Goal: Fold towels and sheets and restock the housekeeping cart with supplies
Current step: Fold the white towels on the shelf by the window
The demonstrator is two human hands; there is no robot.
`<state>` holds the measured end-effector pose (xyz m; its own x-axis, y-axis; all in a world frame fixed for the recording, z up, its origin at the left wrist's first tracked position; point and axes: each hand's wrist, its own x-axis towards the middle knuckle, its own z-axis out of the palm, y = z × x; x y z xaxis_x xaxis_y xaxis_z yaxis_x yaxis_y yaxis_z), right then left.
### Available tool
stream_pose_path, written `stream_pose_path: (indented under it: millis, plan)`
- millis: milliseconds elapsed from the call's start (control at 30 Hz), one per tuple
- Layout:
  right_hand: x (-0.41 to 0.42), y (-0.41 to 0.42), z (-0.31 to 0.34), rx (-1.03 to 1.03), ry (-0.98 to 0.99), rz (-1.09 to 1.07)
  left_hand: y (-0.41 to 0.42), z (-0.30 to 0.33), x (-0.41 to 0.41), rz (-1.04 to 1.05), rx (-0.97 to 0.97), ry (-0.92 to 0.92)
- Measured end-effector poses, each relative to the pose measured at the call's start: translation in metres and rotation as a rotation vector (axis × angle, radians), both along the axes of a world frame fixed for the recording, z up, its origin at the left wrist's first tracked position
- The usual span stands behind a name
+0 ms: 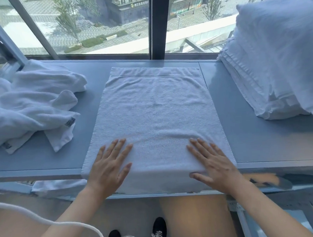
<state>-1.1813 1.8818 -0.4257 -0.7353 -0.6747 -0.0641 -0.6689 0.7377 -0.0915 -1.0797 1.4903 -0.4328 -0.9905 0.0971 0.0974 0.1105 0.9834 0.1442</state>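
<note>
Item: white towel (154, 118), spread flat on a grey-blue ledge (245, 140) below a window (98, 21). Its far hem lies near the window frame; its near edge drapes over the front lip of the ledge.

Left hand (109, 169): palm down on the near-left part of the towel, fingers spread and flat, gripping nothing.

Right hand (212, 162): palm down on the near-right part, fingers spread, thumb at the draped front edge; pressing, not pinching.

Left of the towel, apart from it: a crumpled heap of white towels (28, 107), unfolded, small dark labels showing at two corners.

Right of the towel, at the ledge's far right: a stack of folded white linens (245, 80) with a white pillow (283, 52) resting on it.

Below: wooden floor (194, 216), the person's black shoes (159, 231) with white laces, and a white cord (48, 219) crossing the lower left corner.
</note>
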Motion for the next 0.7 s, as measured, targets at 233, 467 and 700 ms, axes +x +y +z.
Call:
stream_pose_path:
  millis: [233, 467, 700]
  plan:
    - [0.008, 0.034, -0.007, 0.002, 0.051, 0.008, -0.026, -0.011, 0.032, -0.088, -0.090, 0.080]
    - [0.029, 0.027, -0.005, -0.099, 0.186, 0.008, -0.022, 0.003, 0.039, -0.152, -0.133, 0.175]
    - [0.066, 0.024, 0.027, -0.226, 0.312, -0.132, -0.042, 0.051, 0.074, -0.165, -0.105, 0.316]
